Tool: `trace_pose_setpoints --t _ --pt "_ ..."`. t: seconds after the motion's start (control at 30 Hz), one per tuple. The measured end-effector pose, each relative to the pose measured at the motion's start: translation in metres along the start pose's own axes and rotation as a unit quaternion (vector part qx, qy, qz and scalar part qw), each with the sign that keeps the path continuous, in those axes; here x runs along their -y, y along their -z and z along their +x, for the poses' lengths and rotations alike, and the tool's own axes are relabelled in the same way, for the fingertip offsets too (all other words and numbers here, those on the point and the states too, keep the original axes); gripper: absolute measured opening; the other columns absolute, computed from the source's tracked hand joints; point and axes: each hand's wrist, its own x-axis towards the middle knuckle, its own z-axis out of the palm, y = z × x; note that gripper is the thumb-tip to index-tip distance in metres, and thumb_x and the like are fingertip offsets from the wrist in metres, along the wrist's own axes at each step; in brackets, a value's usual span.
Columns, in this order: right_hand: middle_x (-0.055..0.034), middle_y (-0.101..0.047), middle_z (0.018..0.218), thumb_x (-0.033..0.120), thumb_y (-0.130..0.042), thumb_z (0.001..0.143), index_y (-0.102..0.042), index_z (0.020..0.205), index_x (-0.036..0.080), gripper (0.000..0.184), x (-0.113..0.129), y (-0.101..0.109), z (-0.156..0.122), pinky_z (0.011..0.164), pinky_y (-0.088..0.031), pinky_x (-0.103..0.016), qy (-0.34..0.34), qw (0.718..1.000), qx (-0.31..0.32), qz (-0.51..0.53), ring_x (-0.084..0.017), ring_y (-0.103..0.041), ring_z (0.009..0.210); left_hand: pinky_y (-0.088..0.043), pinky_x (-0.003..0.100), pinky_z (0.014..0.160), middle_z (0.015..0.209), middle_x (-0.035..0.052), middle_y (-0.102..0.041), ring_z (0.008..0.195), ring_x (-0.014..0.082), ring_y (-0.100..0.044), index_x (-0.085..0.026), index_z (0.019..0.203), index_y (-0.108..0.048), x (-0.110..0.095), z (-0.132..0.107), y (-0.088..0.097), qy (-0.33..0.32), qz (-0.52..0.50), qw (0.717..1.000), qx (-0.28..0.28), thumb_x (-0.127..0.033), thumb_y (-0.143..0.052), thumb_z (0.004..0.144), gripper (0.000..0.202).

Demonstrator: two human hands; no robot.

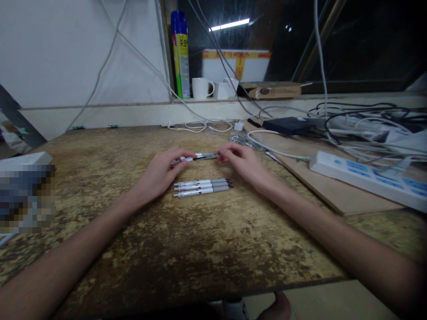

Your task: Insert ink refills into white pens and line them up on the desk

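A white and grey pen (pixel 200 157) is held level just above the worn wooden table (pixel 187 249). My left hand (pixel 160 173) pinches its left end, and my right hand (pixel 243 164) pinches its right end. Between my two hands, nearer to me, three similar pens (pixel 202 187) lie side by side on the table, tips to the right. Neither hand touches them.
A white power strip (pixel 367 178) and tangled cables (pixel 360 120) fill the right side. A dark box (pixel 290 125) sits behind them. On the back ledge stand a spray can (pixel 180 55) and a white mug (pixel 202 88). A white box (pixel 25 161) rests at the left edge.
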Motion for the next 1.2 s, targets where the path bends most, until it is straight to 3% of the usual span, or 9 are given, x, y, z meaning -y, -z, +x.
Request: trace_pose_setpoints --t 0.1,0.23,0.37,0.57,0.73,1.2 --pt "-0.0054 -0.073 0.082 0.044 -0.06 0.094 -0.071 0.087 0.019 0.028 0.002 -0.003 -0.004 0.081 -0.049 -0.036 0.021 0.997 0.044 -0.067 -0.02 -0.066 0.077 -0.047 0.037 0.102 0.124 0.0047 -0.073 0.113 0.0222 -0.066 -0.023 0.123 -0.071 -0.001 0.0 0.0 -0.013 0.002 1.0 0.002 -0.026 -0.053 0.103 0.027" --pt "-0.0047 -0.073 0.081 0.044 -0.063 0.092 -0.069 0.082 0.019 0.027 0.009 -0.006 -0.007 0.08 -0.05 -0.034 0.003 0.997 0.082 -0.004 -0.02 -0.066 0.078 -0.048 0.036 0.101 0.126 0.004 -0.072 0.115 0.0219 -0.065 -0.024 0.125 -0.07 -0.002 0.001 0.001 -0.019 -0.008 1.0 0.005 -0.026 -0.054 0.102 0.027" --pt "-0.0044 -0.072 0.086 0.042 -0.065 0.091 -0.071 0.081 0.019 0.026 0.013 -0.001 -0.004 0.083 -0.051 -0.032 -0.028 0.995 0.063 0.077 -0.018 -0.066 0.082 -0.053 0.034 0.095 0.131 0.0041 -0.071 0.114 0.0219 -0.067 -0.025 0.134 -0.064 0.005 0.0 0.005 0.005 -0.038 0.999 -0.009 -0.033 -0.059 0.101 0.034" --pt "-0.0055 -0.072 0.087 0.042 -0.063 0.092 -0.071 0.078 0.017 0.029 0.01 0.007 0.0 0.078 -0.05 -0.028 -0.055 0.995 0.021 0.087 -0.015 -0.063 0.076 -0.054 0.035 0.091 0.123 0.0057 -0.074 0.107 0.0244 -0.069 -0.023 0.124 -0.07 0.024 -0.008 0.015 0.045 -0.01 0.999 -0.027 -0.042 -0.058 0.101 0.032" --pt "-0.0062 -0.071 0.083 0.037 -0.062 0.092 -0.071 0.077 0.015 0.028 0.01 0.006 0.0 0.07 -0.049 -0.026 -0.079 0.991 -0.002 0.106 -0.013 -0.063 0.071 -0.053 0.034 0.089 0.118 0.0045 -0.075 0.101 0.0233 -0.07 -0.024 0.122 -0.071 0.025 -0.01 0.015 0.056 0.011 0.998 -0.027 -0.044 -0.057 0.101 0.032" --pt "-0.003 -0.063 0.065 0.046 -0.063 0.091 -0.067 0.068 0.016 0.038 0.014 0.005 -0.005 0.06 -0.044 -0.025 -0.095 0.986 0.027 0.131 -0.011 -0.054 0.058 -0.052 0.037 0.092 0.119 0.0053 -0.075 0.101 0.0239 -0.069 -0.025 0.122 -0.071 0.023 -0.012 0.013 0.046 0.021 0.999 -0.02 -0.044 -0.055 0.102 0.032"
